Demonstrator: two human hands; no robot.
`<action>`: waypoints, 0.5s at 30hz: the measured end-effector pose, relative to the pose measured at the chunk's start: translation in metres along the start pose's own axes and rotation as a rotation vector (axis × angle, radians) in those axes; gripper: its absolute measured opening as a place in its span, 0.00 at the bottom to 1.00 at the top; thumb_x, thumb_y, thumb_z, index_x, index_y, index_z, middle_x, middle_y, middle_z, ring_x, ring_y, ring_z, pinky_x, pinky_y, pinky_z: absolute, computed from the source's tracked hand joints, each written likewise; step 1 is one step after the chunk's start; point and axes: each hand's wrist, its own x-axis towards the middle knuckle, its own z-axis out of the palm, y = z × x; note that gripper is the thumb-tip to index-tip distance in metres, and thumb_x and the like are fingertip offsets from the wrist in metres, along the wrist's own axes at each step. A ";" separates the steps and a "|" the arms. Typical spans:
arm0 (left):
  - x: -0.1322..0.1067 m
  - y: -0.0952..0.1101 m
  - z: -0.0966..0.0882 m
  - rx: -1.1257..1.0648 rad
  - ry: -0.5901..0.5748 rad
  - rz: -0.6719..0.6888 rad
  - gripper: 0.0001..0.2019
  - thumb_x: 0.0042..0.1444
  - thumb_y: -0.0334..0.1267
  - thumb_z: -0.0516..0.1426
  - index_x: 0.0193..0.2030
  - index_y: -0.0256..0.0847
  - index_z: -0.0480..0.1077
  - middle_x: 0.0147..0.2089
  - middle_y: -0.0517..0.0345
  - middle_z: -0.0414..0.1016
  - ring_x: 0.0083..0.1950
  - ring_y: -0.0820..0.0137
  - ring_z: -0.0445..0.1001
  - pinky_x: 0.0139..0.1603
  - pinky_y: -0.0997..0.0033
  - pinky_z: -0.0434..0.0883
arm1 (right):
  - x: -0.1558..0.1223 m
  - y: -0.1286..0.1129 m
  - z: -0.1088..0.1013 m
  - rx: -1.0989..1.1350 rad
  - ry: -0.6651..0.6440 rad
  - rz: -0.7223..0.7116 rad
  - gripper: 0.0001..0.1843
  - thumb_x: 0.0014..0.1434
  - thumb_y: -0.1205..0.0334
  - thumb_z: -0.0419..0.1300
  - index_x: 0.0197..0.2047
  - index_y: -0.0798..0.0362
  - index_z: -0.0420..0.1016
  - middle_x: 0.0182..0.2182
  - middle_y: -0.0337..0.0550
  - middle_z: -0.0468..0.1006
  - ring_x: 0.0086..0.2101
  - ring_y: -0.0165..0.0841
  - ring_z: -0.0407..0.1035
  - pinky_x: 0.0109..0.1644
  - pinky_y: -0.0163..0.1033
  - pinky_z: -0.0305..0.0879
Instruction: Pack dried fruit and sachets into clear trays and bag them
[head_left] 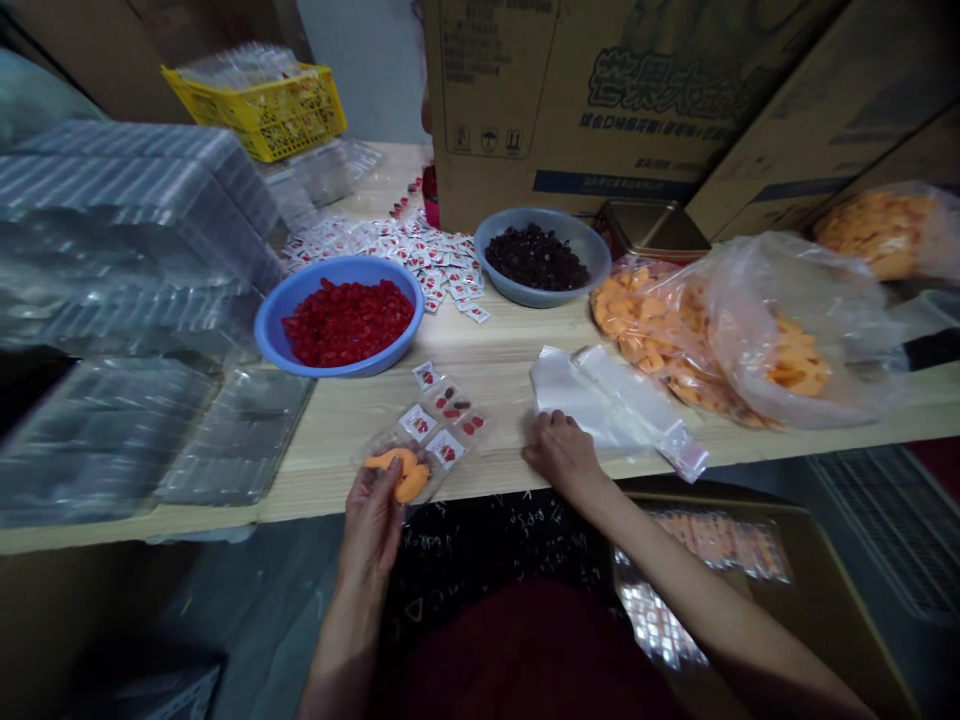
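Note:
My left hand (375,505) grips the near end of a clear compartment tray (471,400) at the table's front edge, thumb over an orange piece (409,478) lying in it. Other pockets of the tray hold small printed sachets (445,449) and red and dark pieces. My right hand (564,455) has its fingers curled down at the left edge of a stack of clear plastic bags (577,390). Whether it pinches a bag is hidden beneath the fingers.
A blue bowl of red pieces (411,340), a grey-blue bowl of dark pieces (489,268) and scattered sachets (450,262) stand behind. Stacked clear trays (135,220) fill the left; bags of orange pieces (645,320) lie right. Below, an open carton (840,600) holds filled packs.

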 end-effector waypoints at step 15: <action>-0.004 0.001 -0.001 0.003 -0.035 0.021 0.21 0.46 0.35 0.70 0.47 0.37 0.73 0.46 0.49 0.81 0.47 0.63 0.81 0.51 0.66 0.77 | -0.005 0.047 -0.026 0.163 0.023 -0.079 0.13 0.63 0.69 0.53 0.47 0.54 0.77 0.40 0.47 0.81 0.42 0.35 0.74 0.42 0.34 0.60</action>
